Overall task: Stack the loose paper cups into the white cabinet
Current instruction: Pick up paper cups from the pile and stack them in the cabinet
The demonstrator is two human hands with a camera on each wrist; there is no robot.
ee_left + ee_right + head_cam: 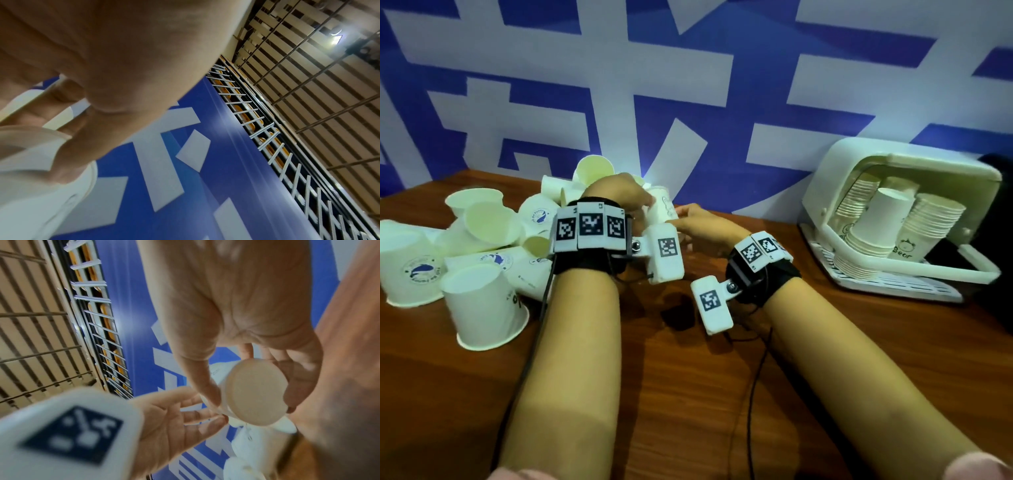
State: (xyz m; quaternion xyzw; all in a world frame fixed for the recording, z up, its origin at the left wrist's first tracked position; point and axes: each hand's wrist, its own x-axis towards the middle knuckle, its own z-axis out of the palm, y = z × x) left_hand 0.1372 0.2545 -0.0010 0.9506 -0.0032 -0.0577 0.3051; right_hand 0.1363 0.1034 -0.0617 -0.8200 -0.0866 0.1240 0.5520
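My right hand point(688, 219) grips a white paper cup point(666, 209) lying on its side in mid-air above the table; in the right wrist view the thumb and fingers of this hand point(252, 405) curl round the cup point(257, 392), its round base facing the camera. My left hand point(643, 200) reaches in from the left, and its straight fingertips point(205, 417) touch that cup's side. Loose white cups point(482, 233) lie in a pile at the left. The white cabinet point(859, 161) stands open at the right with stacks of cups point(935, 219) inside.
Bare brown table point(688, 377) lies in front of me, between the pile and the cabinet. One cup point(486, 308) stands upside down near my left forearm. A blue and white banner point(688, 85) closes off the back. Black cables run along the table from both wrists.
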